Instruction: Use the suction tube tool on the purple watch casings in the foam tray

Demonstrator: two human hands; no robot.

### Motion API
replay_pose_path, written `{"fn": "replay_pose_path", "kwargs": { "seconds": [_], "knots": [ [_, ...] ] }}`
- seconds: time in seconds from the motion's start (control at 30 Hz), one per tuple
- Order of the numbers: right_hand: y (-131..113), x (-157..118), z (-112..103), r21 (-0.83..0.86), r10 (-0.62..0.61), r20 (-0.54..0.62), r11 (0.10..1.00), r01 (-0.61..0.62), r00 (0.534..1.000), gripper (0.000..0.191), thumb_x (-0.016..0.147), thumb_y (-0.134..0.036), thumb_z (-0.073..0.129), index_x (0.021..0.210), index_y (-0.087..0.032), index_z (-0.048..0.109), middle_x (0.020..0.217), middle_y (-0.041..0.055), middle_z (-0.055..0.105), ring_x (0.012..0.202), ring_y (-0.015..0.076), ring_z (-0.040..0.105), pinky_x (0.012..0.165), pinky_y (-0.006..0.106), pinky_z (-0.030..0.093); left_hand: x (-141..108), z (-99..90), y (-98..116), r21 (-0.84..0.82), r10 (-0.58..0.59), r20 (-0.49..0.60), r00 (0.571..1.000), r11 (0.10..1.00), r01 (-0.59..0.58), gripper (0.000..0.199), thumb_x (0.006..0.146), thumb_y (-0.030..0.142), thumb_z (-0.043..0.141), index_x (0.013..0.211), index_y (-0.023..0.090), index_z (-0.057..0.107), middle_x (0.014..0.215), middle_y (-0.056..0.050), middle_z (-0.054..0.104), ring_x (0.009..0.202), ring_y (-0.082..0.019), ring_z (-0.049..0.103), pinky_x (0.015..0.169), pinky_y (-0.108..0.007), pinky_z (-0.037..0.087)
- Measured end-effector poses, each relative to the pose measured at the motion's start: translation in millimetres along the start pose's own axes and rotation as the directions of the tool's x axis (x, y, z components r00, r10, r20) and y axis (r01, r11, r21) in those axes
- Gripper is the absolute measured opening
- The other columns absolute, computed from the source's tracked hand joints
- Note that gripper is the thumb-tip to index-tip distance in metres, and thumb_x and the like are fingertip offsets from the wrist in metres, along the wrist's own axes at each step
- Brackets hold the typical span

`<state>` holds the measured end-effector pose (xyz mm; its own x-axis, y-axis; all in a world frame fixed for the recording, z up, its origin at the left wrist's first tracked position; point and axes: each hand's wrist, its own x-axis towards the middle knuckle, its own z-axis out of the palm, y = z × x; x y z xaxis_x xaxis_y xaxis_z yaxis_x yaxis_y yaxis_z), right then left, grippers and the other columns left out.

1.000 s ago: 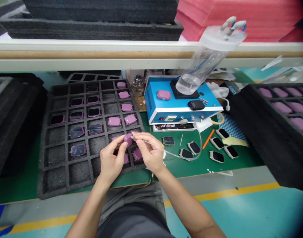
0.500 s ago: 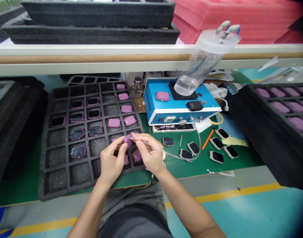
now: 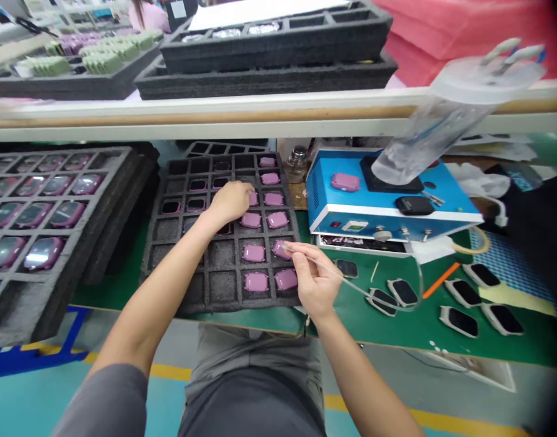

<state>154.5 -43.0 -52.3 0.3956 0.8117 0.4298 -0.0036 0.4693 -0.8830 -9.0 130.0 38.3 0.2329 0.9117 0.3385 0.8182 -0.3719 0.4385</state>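
My left hand [image 3: 233, 200] reaches into the black foam tray [image 3: 221, 297], its fingertips at a purple watch case [image 3: 253, 198] in one compartment. The hand hides part of that case, and its fingers are bent around the near side. In my right hand [image 3: 318, 279], thumb and fingers pinch the end of a thin clear tube [image 3: 351, 284] with a fine tip. That tip lies over another purple watch case [image 3: 282, 249] in the right column; I cannot tell whether they touch. More purple cases sit back side up nearby, while others at the left show dark screens.
The tube leads to a blue dispensing machine [image 3: 392, 215] with a clear cylinder [image 3: 424, 139] on it. Several pale-framed watches [image 3: 460, 321] and an orange stick [image 3: 441, 280] lie on the green table. Another foam tray [image 3: 46, 303] holds watches at the left, below a shelf edge [image 3: 260, 127].
My left hand has left my right hand and moved up the tray. The purple case it held now rests in a formerly bare compartment. The view has turned left.
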Motion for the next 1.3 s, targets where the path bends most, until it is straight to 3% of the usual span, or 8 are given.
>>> {"fn": "replay_pose_path", "kwargs": {
  "seconds": [0.13,0.3,0.43,0.53,0.63,0.7,0.83,1.3],
  "knots": [
    [1.0,-1.0,-1.8,0.006,0.012,0.024,1.0,-0.012,1.0,0.011,0.099,-0.026,0.07,0.102,-0.025,0.08,0.103,0.0063,0.082,0.097,0.0206,0.081,0.086,0.035,0.071,-46.7,-19.0,-17.3,0.172,0.091,0.035,0.995,0.98,-0.095,0.03,0.09,0.017,0.066,0.117,0.017,0.079,0.123,-0.014,0.079,0.116,-0.032,0.071,0.107,-0.046,0.052],
    [0.5,-3.2,-2.6,-0.009,0.065,0.015,0.998,-0.065,0.998,0.013,0.1,-0.029,0.069,0.101,-0.023,0.08,0.103,0.0066,0.081,0.097,0.0213,0.081,0.087,0.037,0.071,-105.3,-37.7,-37.7,0.179,0.076,0.134,0.988,0.979,-0.099,0.028,0.093,0.028,0.065,0.116,0.022,0.08,0.123,-0.012,0.08,0.117,-0.036,0.073,0.104,-0.051,0.054],
    [-0.6,-3.2,-1.4,-0.005,0.078,-0.018,0.997,-0.078,0.997,0.01,0.098,-0.028,0.071,0.1,-0.022,0.08,0.1,0.0057,0.081,0.093,0.0196,0.081,0.085,0.034,0.072,-105.0,-37.5,-27.2,0.153,0.001,0.076,0.997,0.988,-0.013,0.028,0.097,0.027,0.06,0.114,0.021,0.081,0.117,-0.013,0.082,0.111,-0.036,0.077,0.104,-0.052,0.055],
    [-0.7,-2.1,-0.7,0.004,0.061,-0.056,0.998,-0.061,0.997,0.011,0.099,-0.029,0.07,0.1,-0.022,0.079,0.098,0.0058,0.08,0.092,0.0196,0.08,0.084,0.035,0.072,-110.2,-21.2,0.9,-0.138,-0.093,-0.082,0.992,0.987,0.081,0.031,0.099,0.032,0.06,0.119,0.019,0.08,0.117,-0.012,0.082,0.105,-0.03,0.079,0.1,-0.045,0.06],
    [-0.3,-0.2,-1.0,-0.015,0.025,-0.074,1.0,-0.026,0.997,0.012,0.1,-0.03,0.068,0.102,-0.024,0.078,0.101,0.0064,0.08,0.096,0.0213,0.08,0.088,0.039,0.071,-130.6,9.1,30.5,-0.562,-0.227,-0.062,0.972,0.813,0.154,0.034,0.096,0.038,0.066,0.119,0.016,0.079,0.115,-0.011,0.083,0.099,-0.024,0.081,0.09,-0.035,0.065],
    [-0.5,1.4,-1.4,-0.037,0.006,-0.075,0.999,-0.008,0.997,0.013,0.102,-0.03,0.066,0.104,-0.025,0.077,0.105,0.0067,0.081,0.101,0.0226,0.08,0.091,0.041,0.07,-143.5,27.5,43.2,-0.694,-0.27,0.0,0.963,0.693,0.195,0.038,0.095,0.042,0.069,0.117,0.014,0.079,0.112,-0.012,0.083,0.098,-0.024,0.081,0.09,-0.034,0.066],
    [-2.9,4.2,-2.5,-0.086,-0.019,-0.019,0.996,0.018,1.0,0.013,0.103,-0.028,0.064,0.106,-0.027,0.077,0.109,0.0063,0.082,0.108,0.0241,0.08,0.095,0.043,0.069,-151.4,42.3,49.9,-0.739,-0.283,0.04,0.958,0.637,0.219,0.04,0.094,0.045,0.071,0.118,0.014,0.079,0.115,-0.011,0.083,0.102,-0.024,0.081,0.094,-0.034,0.066],
    [-3.1,3.9,-6.2,-0.118,0.019,0.076,0.993,-0.01,0.997,0.016,0.102,-0.026,0.066,0.11,-0.029,0.079,0.115,0.005,0.082,0.112,0.025,0.079,0.098,0.046,0.069,-153.2,41.5,49.4,-0.714,-0.235,0.05,0.971,0.671,0.199,0.033,0.099,0.04,0.069,0.119,0.017,0.08,0.116,-0.008,0.083,0.104,-0.023,0.081,0.097,-0.031,0.065]
  ]
}}
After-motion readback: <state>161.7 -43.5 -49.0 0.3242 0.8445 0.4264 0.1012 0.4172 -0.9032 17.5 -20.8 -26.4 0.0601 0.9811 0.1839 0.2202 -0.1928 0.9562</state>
